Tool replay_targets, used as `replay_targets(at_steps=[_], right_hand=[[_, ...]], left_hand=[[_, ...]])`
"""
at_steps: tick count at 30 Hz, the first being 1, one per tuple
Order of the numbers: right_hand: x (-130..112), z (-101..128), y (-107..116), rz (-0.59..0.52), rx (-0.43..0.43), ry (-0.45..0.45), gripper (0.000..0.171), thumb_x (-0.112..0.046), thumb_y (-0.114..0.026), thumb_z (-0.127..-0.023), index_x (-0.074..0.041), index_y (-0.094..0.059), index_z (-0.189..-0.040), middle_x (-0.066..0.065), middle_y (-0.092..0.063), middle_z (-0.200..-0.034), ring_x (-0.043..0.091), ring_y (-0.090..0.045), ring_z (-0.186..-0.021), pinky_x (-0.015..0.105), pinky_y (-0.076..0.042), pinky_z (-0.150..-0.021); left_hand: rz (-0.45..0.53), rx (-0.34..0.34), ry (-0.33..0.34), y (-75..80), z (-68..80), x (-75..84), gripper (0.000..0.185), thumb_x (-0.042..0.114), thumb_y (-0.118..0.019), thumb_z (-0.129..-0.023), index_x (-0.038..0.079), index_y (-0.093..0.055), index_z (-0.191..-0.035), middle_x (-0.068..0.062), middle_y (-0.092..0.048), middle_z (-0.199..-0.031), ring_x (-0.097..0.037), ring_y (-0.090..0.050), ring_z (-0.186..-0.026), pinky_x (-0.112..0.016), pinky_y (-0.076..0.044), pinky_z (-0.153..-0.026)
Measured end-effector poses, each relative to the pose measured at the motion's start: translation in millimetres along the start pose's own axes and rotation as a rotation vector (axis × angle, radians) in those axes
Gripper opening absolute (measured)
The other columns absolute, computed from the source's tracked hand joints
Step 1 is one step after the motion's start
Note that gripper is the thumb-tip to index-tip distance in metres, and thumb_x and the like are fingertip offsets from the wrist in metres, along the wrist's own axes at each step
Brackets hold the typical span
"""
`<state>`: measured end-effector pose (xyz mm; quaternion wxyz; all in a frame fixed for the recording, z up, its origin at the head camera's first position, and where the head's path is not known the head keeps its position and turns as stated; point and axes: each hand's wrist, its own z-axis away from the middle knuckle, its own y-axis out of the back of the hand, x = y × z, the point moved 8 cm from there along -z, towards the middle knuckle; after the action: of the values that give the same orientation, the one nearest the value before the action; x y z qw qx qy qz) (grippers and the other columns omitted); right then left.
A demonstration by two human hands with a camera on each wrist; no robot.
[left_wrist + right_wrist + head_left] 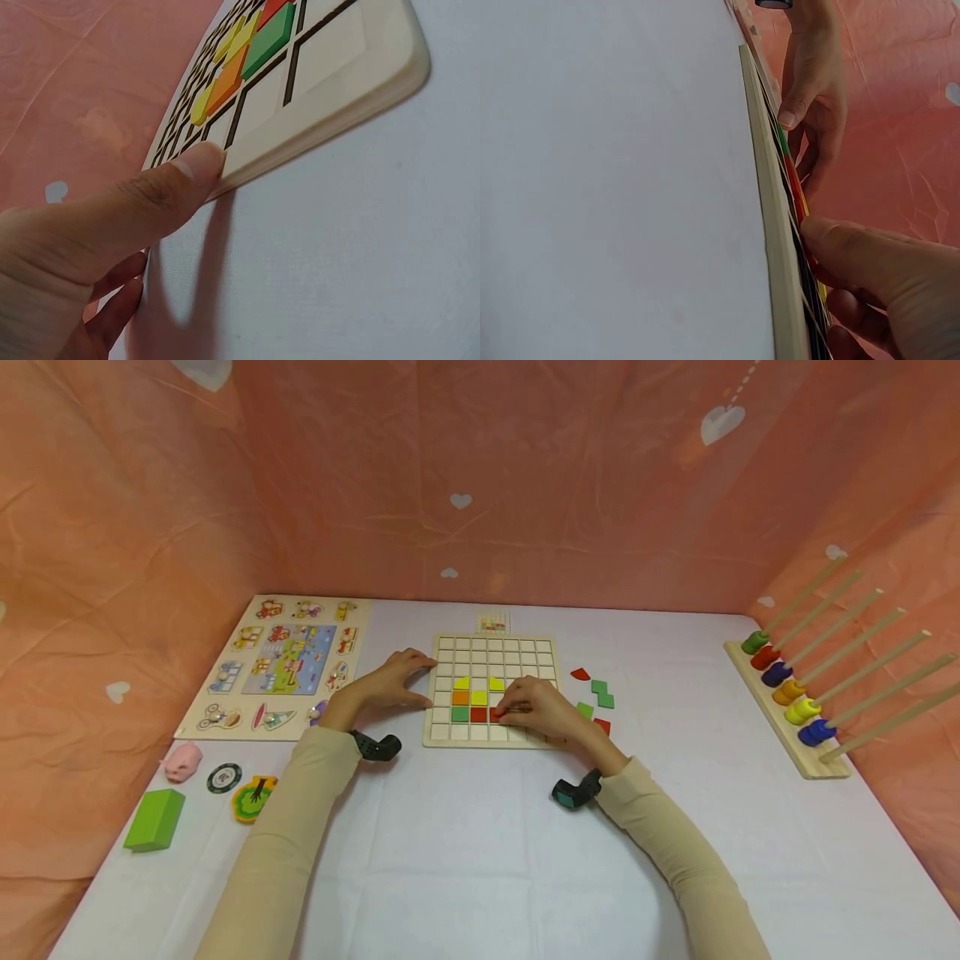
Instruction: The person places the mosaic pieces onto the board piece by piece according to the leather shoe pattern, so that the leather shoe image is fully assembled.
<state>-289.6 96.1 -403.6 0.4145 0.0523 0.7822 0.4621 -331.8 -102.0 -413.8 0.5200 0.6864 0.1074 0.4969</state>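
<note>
A wooden grid board (463, 672) lies on the table. My left hand (392, 682) rests at its left edge, with the thumb (201, 160) touching the rim and the fingers spread farther along. Over the board's lower middle, my right hand (542, 703) pinches a red tile (494, 715) at a cell; its fingers partly hide the tile. Left of that tile lie another red tile (477, 715) and a green tile (460, 714). Above them are an orange tile (460, 697), a yellow square tile (478, 697) and two rounded yellow tiles (462, 682).
Loose red and green tiles (602, 687) lie right of the board. A small pattern card (493, 622) sits behind it. A picture puzzle (288, 660), pink pig (182, 762), round chip (224, 778), tree piece (253, 799) and green block (155, 820) stand left. A peg rack (783, 714) stands right.
</note>
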Motion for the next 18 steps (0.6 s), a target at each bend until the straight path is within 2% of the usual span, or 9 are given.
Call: replay_targets(at_steps=[7,10,15,18], right_hand=[[1,2,8,-0.008,-0.005,-0.027,0.017,-0.018,-0.073,-0.081,-0.011,-0.074,-0.096,-0.004,-0.066,-0.095,0.013,-0.056,-0.093,0.031,-0.046,-0.082],[6,7,21,-0.046,0.04,-0.045,0.019,-0.013,-0.072,-0.082,-0.007,-0.071,-0.1,0.002,-0.065,-0.096,0.015,-0.057,-0.088,0.033,-0.048,-0.077],[18,21,48,-0.039,0.112,-0.061,0.025,-0.007,-0.072,-0.08,0.0,-0.067,-0.104,0.01,-0.065,-0.097,0.02,-0.057,-0.082,0.036,-0.049,-0.073],[27,32,61,-0.018,0.125,-0.098,0.029,-0.007,-0.073,-0.079,0.001,-0.065,-0.107,0.011,-0.063,-0.095,0.021,-0.055,-0.081,0.033,-0.048,-0.071]], left_hand=[[-0.003,0.0,0.001,-0.6,-0.1,-0.4,0.072,0.022,-0.076,-0.077,-0.003,-0.042,-0.136,-0.024,-0.037,-0.136,-0.038,-0.029,-0.127,-0.05,-0.021,-0.109],[-0.004,0.002,-0.004,-0.7,-0.2,-0.6,0.072,0.021,-0.076,-0.077,-0.003,-0.042,-0.136,-0.024,-0.037,-0.135,-0.038,-0.029,-0.127,-0.05,-0.021,-0.109],[-0.007,0.002,0.005,-1.0,-0.8,-1.7,0.072,0.022,-0.076,-0.078,-0.002,-0.042,-0.136,-0.023,-0.037,-0.136,-0.038,-0.029,-0.127,-0.05,-0.02,-0.109],[-0.012,0.002,0.001,-1.1,-1.0,-2.1,0.072,0.022,-0.076,-0.078,-0.003,-0.042,-0.136,-0.023,-0.037,-0.136,-0.038,-0.029,-0.127,-0.051,-0.021,-0.109]])
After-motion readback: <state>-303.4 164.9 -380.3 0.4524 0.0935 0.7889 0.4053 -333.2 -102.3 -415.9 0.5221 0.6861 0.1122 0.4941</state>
